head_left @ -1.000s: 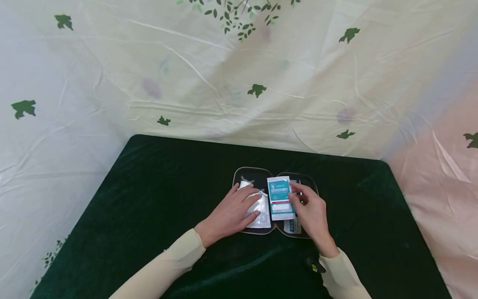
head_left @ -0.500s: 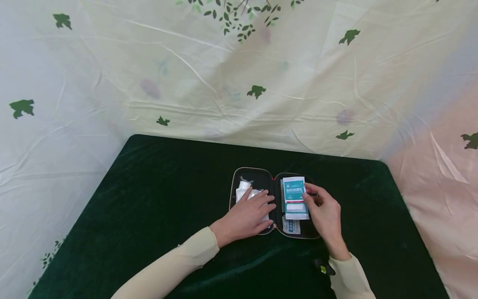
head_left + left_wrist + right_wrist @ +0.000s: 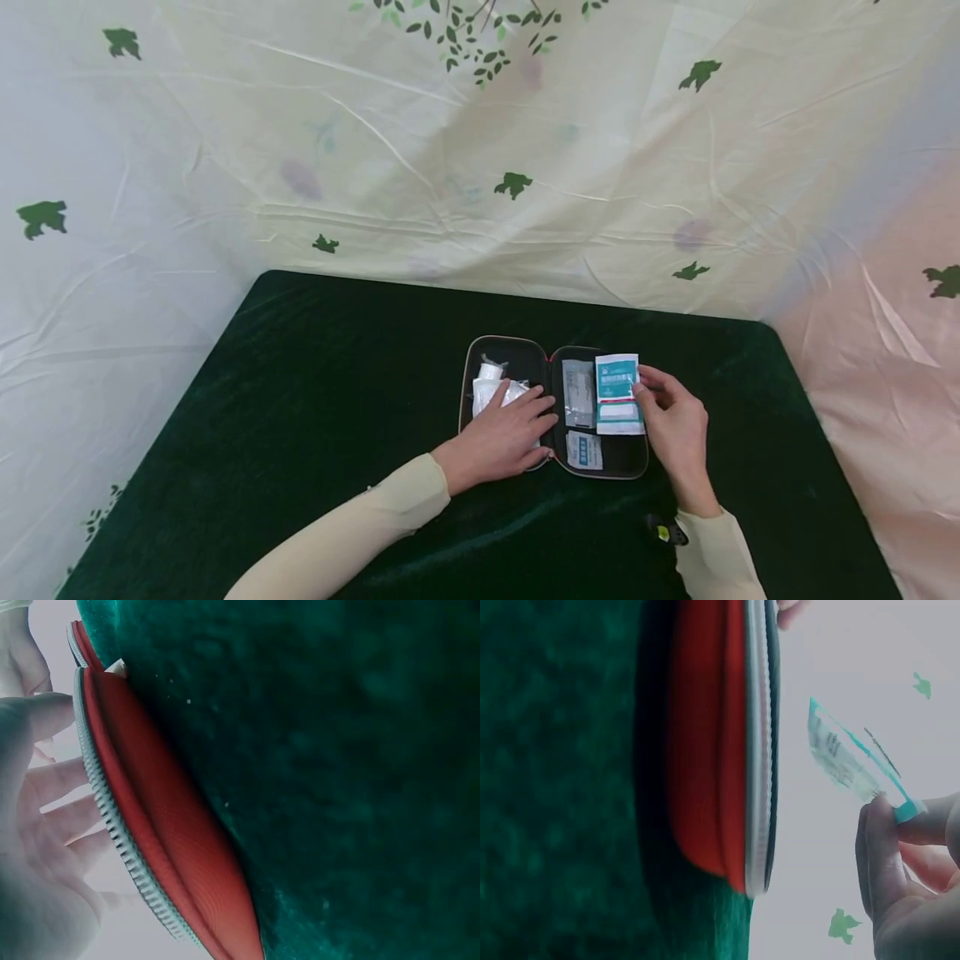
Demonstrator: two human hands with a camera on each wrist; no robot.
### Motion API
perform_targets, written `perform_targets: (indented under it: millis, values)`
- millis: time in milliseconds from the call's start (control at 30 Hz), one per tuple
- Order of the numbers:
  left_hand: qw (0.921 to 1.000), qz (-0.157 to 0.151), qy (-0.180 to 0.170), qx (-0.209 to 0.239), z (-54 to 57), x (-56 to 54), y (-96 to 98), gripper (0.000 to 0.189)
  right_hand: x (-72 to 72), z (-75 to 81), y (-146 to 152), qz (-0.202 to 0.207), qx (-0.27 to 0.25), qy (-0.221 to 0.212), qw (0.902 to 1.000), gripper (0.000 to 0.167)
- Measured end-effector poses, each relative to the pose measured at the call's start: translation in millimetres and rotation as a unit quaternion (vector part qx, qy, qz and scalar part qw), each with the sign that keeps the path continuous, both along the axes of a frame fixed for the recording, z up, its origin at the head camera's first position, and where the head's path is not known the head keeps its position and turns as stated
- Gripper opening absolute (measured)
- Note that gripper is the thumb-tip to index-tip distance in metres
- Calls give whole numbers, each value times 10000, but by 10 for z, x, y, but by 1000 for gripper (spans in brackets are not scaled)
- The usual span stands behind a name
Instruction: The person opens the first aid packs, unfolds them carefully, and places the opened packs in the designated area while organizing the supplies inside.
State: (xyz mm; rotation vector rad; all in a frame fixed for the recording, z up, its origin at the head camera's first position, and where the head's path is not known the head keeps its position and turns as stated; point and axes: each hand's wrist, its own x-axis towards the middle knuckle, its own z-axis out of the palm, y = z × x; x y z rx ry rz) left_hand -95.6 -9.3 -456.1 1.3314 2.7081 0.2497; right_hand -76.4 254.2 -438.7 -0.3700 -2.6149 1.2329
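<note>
An unzipped case (image 3: 625, 458), black inside and red outside, lies open on the table. My right hand (image 3: 681, 425) pinches a teal-and-white sachet (image 3: 618, 385) by its right edge. In the right wrist view the sachet (image 3: 844, 757) is tilted and held apart from the case wall. My left hand (image 3: 506, 429) lies with fingers spread over the case's left half, partly covering a silvery-white packet (image 3: 483, 395). Behind that packet a white roll (image 3: 491, 371) shows. The right half holds a clear-wrapped packet (image 3: 578, 392) and a small white-and-blue packet (image 3: 584, 450).
Dark green velvet cloth (image 3: 360, 375) covers the table around the case. A small black object with a yellow-green mark (image 3: 663, 532) is beside the right sleeve. Pale printed curtains (image 3: 420, 167) hang behind and at both sides.
The right hand has carried the sachet rightward, uncovering the packets in the right half. My left hand has shifted slightly right over the left half.
</note>
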Motion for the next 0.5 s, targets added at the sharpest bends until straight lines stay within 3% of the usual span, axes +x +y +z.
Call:
perform_targets:
  millis: [267, 500]
  values:
    - [9999, -37, 88, -123, -20, -1, 16, 51, -106, -30, 148, -88, 6, -480, 9988, 36]
    - [9999, -57, 82, -133, -37, -5, 20, 50, -189, -81, 231, -59, 31, -656, 9978, 37]
